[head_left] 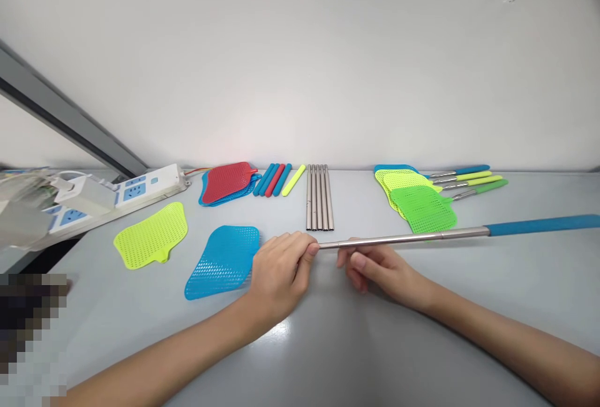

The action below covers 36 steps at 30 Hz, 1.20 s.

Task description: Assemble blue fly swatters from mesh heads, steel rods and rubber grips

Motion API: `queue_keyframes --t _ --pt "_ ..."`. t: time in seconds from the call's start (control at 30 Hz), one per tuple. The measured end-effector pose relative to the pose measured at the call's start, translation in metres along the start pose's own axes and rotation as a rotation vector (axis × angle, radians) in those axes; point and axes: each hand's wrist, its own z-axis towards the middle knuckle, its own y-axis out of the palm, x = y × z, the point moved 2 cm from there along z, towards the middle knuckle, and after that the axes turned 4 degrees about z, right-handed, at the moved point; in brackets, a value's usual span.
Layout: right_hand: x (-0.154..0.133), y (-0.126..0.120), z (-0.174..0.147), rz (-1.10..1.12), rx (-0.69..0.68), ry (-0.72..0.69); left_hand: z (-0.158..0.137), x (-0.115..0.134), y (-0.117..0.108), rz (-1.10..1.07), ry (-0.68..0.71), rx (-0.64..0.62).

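A telescopic fly swatter with a blue mesh head and a blue handle lies across my view. My left hand is closed round its neck, where head and rod meet; the joint itself is hidden by my fingers. From there the extended steel rod runs right, tilted slightly up. Just under the rod is my right hand, its fingers loosely curled and thumb apart, not wrapped round it. Whether it touches the rod, I cannot tell.
Behind lie red and blue swatter heads, coloured handle grips and several steel tubes. A yellow swatter head lies left, near a white power strip. Several swatters with retracted rods overlap at back right.
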Motion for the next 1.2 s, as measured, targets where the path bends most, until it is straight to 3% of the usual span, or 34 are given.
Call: queue_keyframes --t 0.17,0.23,0.33,0.43,0.5,0.6,0.77,1.2 --pt "-0.019 0.016 -0.008 -0.112 -0.105 0.068 0.002 -0.001 -0.002 0.041 -0.01 -0.02" --pt "-0.036 0.016 -0.011 -0.111 -0.042 -0.003 0.003 -0.001 -0.003 0.062 0.021 -0.027" --pt "-0.062 0.004 -0.013 -0.283 0.102 -0.112 0.004 -0.001 -0.006 0.126 0.097 -0.004" --pt "-0.07 -0.013 -0.013 -0.491 0.163 0.03 0.007 -0.001 -0.01 0.215 0.179 0.043" --pt "-0.067 -0.021 -0.012 -0.513 0.072 0.201 0.008 0.0 -0.013 0.285 0.232 0.082" --pt "-0.056 -0.026 -0.012 -0.457 -0.109 0.406 0.009 0.003 -0.016 0.382 0.319 0.114" --pt "-0.043 -0.025 -0.01 -0.313 -0.142 0.46 0.01 0.009 -0.017 0.434 0.406 0.084" --pt "-0.032 -0.015 -0.013 0.128 -0.263 0.729 -0.007 0.02 -0.008 0.316 0.329 0.091"
